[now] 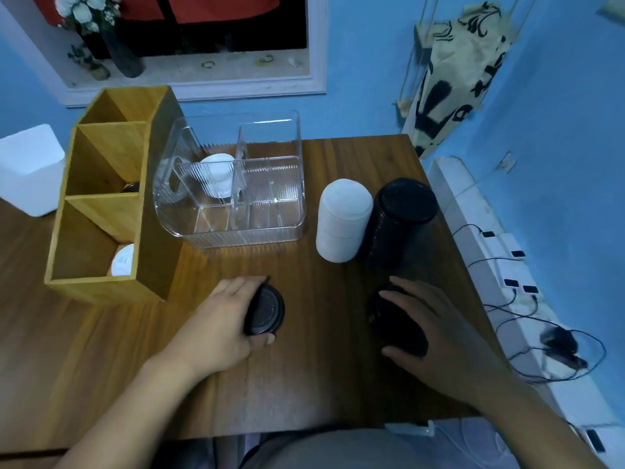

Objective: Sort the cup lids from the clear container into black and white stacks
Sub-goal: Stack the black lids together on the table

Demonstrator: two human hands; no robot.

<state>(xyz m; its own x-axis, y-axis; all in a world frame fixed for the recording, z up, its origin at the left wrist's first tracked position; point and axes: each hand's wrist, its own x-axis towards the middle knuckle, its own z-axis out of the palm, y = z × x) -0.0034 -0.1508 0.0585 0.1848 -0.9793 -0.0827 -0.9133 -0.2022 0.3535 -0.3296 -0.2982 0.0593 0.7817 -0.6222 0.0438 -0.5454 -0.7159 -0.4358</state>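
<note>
Head view: black lid [267, 311] in left hand [220, 319]

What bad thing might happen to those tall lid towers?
The tall black stack stands near the table edge, close beside the white stack. A bump from the right hand, which grips black lids, might topple both. The left hand holds a tilted black lid bunch by the rim, so it might slip.

No readable text; black marks on hanging cloth [466, 55] illegible.
</note>
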